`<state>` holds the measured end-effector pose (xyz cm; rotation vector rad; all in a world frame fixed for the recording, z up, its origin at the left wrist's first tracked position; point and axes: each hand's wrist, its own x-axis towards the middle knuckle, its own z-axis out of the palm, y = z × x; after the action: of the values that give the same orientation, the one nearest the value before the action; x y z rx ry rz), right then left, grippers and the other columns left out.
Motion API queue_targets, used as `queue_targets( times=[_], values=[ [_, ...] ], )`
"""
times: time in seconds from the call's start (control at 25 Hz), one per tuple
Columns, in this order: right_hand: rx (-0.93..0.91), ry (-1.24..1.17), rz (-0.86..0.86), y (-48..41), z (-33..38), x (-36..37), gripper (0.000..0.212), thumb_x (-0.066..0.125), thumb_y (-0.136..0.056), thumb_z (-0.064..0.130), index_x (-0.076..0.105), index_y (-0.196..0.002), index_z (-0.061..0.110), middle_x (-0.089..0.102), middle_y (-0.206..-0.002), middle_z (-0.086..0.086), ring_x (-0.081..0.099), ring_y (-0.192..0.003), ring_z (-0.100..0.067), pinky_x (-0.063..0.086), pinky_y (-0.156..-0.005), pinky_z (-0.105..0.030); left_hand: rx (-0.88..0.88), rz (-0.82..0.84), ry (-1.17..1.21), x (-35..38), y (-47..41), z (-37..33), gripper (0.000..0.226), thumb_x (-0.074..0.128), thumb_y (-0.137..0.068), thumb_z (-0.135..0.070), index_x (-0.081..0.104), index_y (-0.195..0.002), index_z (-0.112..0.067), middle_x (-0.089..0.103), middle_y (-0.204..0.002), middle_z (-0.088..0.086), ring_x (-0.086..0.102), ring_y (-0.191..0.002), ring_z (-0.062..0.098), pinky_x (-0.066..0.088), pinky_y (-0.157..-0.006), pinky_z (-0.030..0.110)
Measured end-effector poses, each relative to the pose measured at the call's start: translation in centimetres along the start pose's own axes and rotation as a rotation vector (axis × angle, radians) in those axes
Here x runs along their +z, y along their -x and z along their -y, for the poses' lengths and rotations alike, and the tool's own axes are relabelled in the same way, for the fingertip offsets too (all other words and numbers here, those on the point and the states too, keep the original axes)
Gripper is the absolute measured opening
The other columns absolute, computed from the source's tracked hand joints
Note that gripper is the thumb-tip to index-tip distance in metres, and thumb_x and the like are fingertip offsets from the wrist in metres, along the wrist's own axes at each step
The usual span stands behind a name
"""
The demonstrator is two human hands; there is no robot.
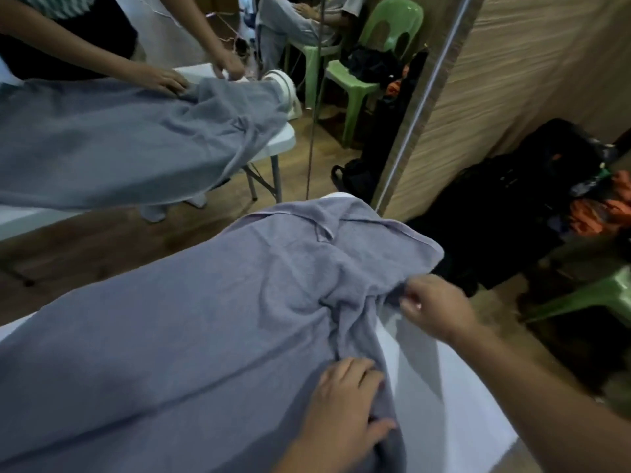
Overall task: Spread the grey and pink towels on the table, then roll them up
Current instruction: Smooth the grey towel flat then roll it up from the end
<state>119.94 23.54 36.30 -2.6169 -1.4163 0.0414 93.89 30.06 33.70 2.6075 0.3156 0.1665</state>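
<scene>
Currently, my right hand pinches the bunched edge of the grey towel at 3 o'clock. My left hand, at 5 o'clock, presses flat on the same towel, fingers relaxed. The towel lies spread over the white table, creased toward 12 o'clock. A green chair stands at 1 o'clock.

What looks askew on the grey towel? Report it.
The grey towel is not flat: its far corner is folded back, and it bunches into creases where the right hand pinches its edge.
</scene>
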Motion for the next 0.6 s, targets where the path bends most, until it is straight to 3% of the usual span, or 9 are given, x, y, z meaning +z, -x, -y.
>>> queue_targets(
  times=[0.12,0.24,0.36,0.48,0.6],
  values=[
    [-0.137,0.018,0.074,2.0,-0.9,2.5,0.024,0.062,-0.079,0.039,0.063,-0.098,0.026,0.06,-0.101,0.001,0.053,-0.085,-0.028,0.051,-0.066,-0.038,0.002,0.02,-0.153,1.2,-1.5,0.1,0.047,0.055,-0.073,-0.064,0.055,-0.111,-0.036,0.051,-0.116,-0.012,0.05,-0.109,0.016,0.045,-0.09,0.035],
    [-0.149,0.022,0.015,1.1,-2.1,2.8,0.006,0.063,-0.083,0.027,0.06,-0.081,0.022,0.06,-0.088,0.002,0.051,-0.079,-0.029,0.047,-0.052,-0.039,-0.007,0.024,-0.197,1.0,-2.3,-0.7,0.023,0.054,-0.08,-0.052,0.059,-0.095,-0.034,0.053,-0.1,-0.013,0.053,-0.098,0.017,0.045,-0.082,0.035],
    [-0.165,0.098,0.055,2.9,-6.0,1.6,0.008,0.065,-0.078,0.024,0.059,-0.073,0.02,0.057,-0.076,0.0,0.048,-0.075,-0.027,0.041,-0.046,-0.035,0.062,0.016,-0.148,1.3,-1.5,-3.2,0.018,0.059,-0.077,-0.049,0.06,-0.087,-0.034,0.057,-0.09,-0.014,0.054,-0.092,0.013,0.035,-0.082,0.033],
    [-0.08,0.169,0.098,6.4,-12.1,-0.4,0.007,0.068,-0.077,0.025,0.064,-0.078,0.019,0.054,-0.081,-0.003,0.047,-0.079,-0.028,0.048,-0.054,-0.04,0.211,0.003,-0.012,2.1,0.6,-5.7,0.022,0.067,-0.07,-0.047,0.061,-0.087,-0.035,0.059,-0.092,-0.015,0.056,-0.091,0.011,0.034,-0.083,0.03],
    [0.105,0.269,0.133,10.0,-17.0,-2.8,0.008,0.068,-0.084,0.026,0.069,-0.09,0.021,0.056,-0.093,-0.005,0.046,-0.088,-0.028,0.049,-0.068,-0.042,0.347,0.033,0.102,3.7,2.0,-7.0,0.018,0.07,-0.076,-0.041,0.062,-0.091,-0.034,0.058,-0.097,-0.016,0.057,-0.094,0.009,0.045,-0.077,0.026]
  ],
)
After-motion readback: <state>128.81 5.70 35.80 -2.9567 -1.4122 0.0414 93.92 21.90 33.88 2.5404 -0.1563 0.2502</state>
